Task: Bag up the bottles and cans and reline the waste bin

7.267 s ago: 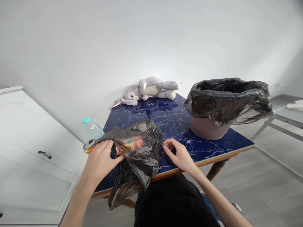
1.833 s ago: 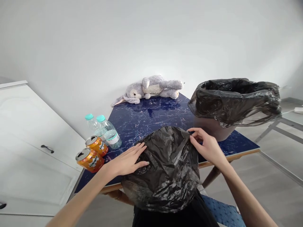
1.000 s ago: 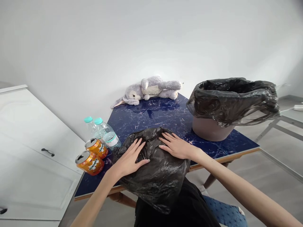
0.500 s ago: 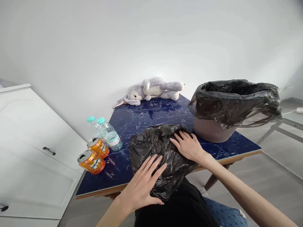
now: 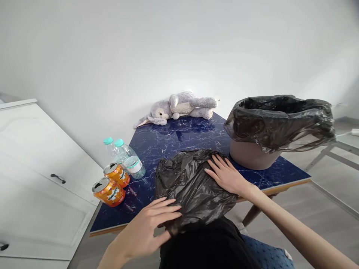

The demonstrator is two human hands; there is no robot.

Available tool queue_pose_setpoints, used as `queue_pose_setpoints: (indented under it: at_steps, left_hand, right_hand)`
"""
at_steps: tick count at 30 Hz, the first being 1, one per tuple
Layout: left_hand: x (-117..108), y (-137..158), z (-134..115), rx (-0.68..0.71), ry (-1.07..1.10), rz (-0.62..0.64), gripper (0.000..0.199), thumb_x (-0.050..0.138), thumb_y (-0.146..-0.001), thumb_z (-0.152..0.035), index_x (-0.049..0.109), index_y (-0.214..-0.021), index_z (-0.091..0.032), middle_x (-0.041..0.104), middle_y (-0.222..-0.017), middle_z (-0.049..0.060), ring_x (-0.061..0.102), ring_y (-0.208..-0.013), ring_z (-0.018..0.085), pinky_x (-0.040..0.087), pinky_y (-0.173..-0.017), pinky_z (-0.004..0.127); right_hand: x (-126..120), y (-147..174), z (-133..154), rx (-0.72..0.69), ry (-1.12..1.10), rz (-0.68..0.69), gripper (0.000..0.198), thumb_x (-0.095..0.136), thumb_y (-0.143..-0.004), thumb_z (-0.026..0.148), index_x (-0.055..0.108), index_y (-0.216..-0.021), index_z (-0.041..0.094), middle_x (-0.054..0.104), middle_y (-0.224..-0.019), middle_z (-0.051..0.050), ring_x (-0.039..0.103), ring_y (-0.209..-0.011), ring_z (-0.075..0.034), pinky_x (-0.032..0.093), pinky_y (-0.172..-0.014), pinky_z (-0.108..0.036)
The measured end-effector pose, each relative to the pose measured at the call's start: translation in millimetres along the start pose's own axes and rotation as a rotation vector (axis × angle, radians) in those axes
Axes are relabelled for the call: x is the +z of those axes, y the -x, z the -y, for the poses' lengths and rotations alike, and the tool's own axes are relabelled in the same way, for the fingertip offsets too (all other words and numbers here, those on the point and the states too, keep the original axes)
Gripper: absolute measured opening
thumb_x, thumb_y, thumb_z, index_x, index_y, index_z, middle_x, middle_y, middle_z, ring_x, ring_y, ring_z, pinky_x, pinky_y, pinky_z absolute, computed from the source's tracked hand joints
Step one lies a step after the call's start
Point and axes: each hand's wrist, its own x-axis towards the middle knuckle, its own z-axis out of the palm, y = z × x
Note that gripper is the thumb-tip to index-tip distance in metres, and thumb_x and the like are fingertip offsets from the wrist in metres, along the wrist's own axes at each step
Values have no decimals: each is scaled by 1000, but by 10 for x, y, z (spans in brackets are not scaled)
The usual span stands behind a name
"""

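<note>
A crumpled black plastic bag (image 5: 190, 186) lies over the front edge of the table, its lower end against the dark clothing on my lap. My right hand (image 5: 227, 173) rests flat on the bag's upper right part with its fingers spread. At the bag's lower left edge is my left hand (image 5: 148, 224), fingers stretched across the plastic and thumb held apart below them. Right of the bag stands a brownish bin (image 5: 252, 155), lined with another black bag (image 5: 266, 123) folded over its rim.
Two orange Mirinda cans (image 5: 109, 192) and two clear bottles with turquoise caps (image 5: 131, 160) stand on the left of the blue marbled table (image 5: 146, 140). A grey plush rabbit (image 5: 179, 106) lies at the back by the wall. A white cabinet (image 5: 42, 179) is at the left.
My left hand has moved down and left, from on top of the bag to its lower left edge. The bag's front part looks flatter and more spread. My right hand has barely shifted.
</note>
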Motion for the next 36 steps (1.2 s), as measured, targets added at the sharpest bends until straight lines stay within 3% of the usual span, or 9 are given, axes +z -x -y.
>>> queue_pose_setpoints:
  at_steps: [2,5,8,12,18,22,27,31,36]
  left_hand:
    - [-190,5,-65,-22,152,37,70,80,-90,-53,57,-155,-41,59,-160,0,53,-151,32,47,-124,51]
    - [-322,-218,-53,-99,211,-69,64,65,-99,-63,50,-159,-44,50,-168,-2,50,-153,29,45,-126,46]
    - [-207,-641,155,-223,85,-194,65,46,-109,-63,37,-168,-37,37,-176,1,34,-162,28,33,-133,47]
    - [85,-1138,634,-337,-50,-87,83,28,-108,-72,20,-174,-23,18,-180,6,15,-167,31,23,-135,48]
    - [151,-1344,1190,-503,-249,-253,81,26,-110,-64,39,-166,-8,35,-172,22,29,-162,42,28,-131,61]
    - [65,-1168,989,-458,-317,-367,65,33,-112,-50,52,-157,-6,45,-168,22,32,-162,40,24,-134,60]
    - [116,-582,290,-110,-143,-277,51,41,-114,-47,47,-162,-31,47,-170,2,37,-161,24,37,-132,47]
    - [324,-199,7,-9,-206,-129,118,81,-80,-73,22,-173,-31,27,-179,9,24,-165,40,35,-129,63]
    - [595,-148,100,-40,-435,-196,96,57,-94,0,14,-175,-30,25,-179,4,20,-167,31,32,-133,55]
  right_hand:
    - [38,37,-56,-1,-14,3,70,22,-113,56,50,-162,15,43,-169,-20,29,-162,-40,30,-128,-65]
    - [38,69,-65,-13,-7,5,71,19,-113,56,50,-162,14,42,-170,-19,28,-163,-40,28,-128,-65]
    - [27,77,-38,-8,18,6,72,16,-113,55,47,-164,15,38,-172,-19,27,-163,-38,28,-129,-63]
    - [33,86,-32,34,27,34,73,15,-113,56,45,-166,16,36,-174,-17,26,-164,-37,27,-130,-62]
    - [54,127,-22,123,63,-23,75,15,-113,58,45,-165,14,39,-172,-17,31,-162,-36,27,-130,-62]
    - [87,141,-3,165,74,-78,75,16,-112,60,47,-165,16,42,-170,-17,35,-160,-36,30,-128,-62]
    - [119,143,5,175,86,-114,76,18,-113,60,49,-163,13,43,-169,-19,36,-160,-38,30,-128,-62]
    - [110,142,15,175,88,-115,75,17,-113,60,49,-163,14,44,-169,-19,37,-159,-38,30,-127,-62]
    - [82,146,24,188,60,-110,74,20,-113,59,49,-163,13,43,-169,-19,35,-160,-37,29,-128,-62]
